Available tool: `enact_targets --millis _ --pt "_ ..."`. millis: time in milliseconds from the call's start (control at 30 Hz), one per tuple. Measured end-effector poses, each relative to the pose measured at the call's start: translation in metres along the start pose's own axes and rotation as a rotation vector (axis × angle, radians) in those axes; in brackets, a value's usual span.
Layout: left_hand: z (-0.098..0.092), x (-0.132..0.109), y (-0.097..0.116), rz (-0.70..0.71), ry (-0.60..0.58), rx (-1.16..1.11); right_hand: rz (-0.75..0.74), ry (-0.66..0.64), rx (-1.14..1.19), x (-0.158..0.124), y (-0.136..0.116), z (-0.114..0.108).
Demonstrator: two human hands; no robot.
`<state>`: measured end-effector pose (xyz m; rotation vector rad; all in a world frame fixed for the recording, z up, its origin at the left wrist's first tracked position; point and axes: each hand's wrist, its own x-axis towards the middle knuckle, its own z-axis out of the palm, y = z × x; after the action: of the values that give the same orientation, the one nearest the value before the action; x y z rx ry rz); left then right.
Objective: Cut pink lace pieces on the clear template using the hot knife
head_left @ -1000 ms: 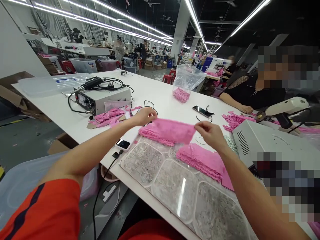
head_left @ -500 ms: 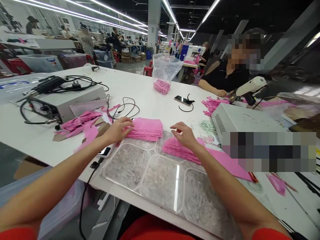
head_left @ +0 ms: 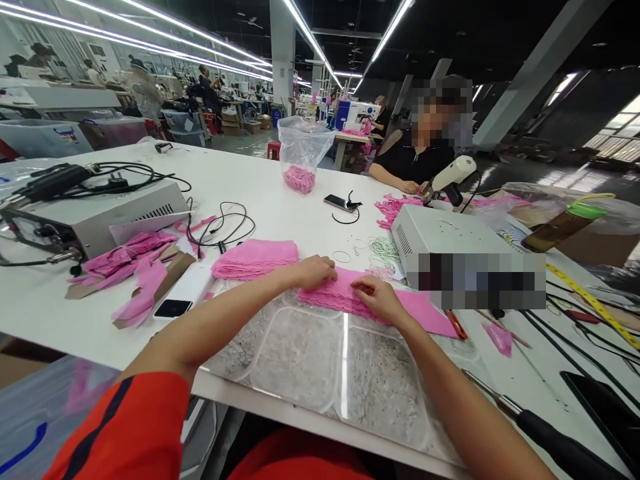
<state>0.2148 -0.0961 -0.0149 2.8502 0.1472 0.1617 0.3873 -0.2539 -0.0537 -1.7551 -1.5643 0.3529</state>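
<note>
Two stacks of pink fabric pieces lie along the back of a clear patterned mat (head_left: 300,360). My left hand (head_left: 316,272) rests on the rear left part of the right-hand pink stack (head_left: 335,297), its fingers bent and close together. On the same stack's right part is my right hand (head_left: 377,297), fingers curled at the top layer; whether a piece is pinched is too small to tell. The left pink stack (head_left: 255,259) lies beyond my left forearm, with no hand on it. A flat pink piece (head_left: 425,313) extends right of my right hand.
Grey machine boxes stand left (head_left: 110,213) and right (head_left: 450,233). Around are pink scraps (head_left: 125,257), a white device (head_left: 185,290), a phone (head_left: 340,201), a plastic bag (head_left: 303,153) and a black-handled tool (head_left: 560,447). A person in black (head_left: 415,157) sits across the table.
My left hand has left the left stack and moved right onto the right-hand stack. My right hand has lowered onto that stack. The view has shifted to the right.
</note>
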Motion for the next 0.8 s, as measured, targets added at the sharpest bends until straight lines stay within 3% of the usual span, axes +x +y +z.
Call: enact_targets --millis 167,333,467,633,800 --pt "-0.009 -0.016 -0.004 -0.113 0.075 -0.096 -0.031 0.035 -0.030 -0.004 -0.008 0.000" --pt "-0.011 -0.027 -0.002 -0.209 0.197 -0.229 -0.112 0.129 -0.184 -0.005 -0.031 0.020" --pt "-0.013 -0.043 -0.001 -0.216 0.241 -0.311 -0.150 0.170 -0.313 -0.006 -0.029 0.030" --pt "-0.017 -0.095 0.001 -0.174 0.178 -0.355 -0.277 0.101 -0.384 -0.031 -0.024 0.029" --pt "-0.022 -0.158 0.008 -0.158 0.075 -0.352 -0.450 -0.063 -0.369 -0.064 -0.049 0.050"
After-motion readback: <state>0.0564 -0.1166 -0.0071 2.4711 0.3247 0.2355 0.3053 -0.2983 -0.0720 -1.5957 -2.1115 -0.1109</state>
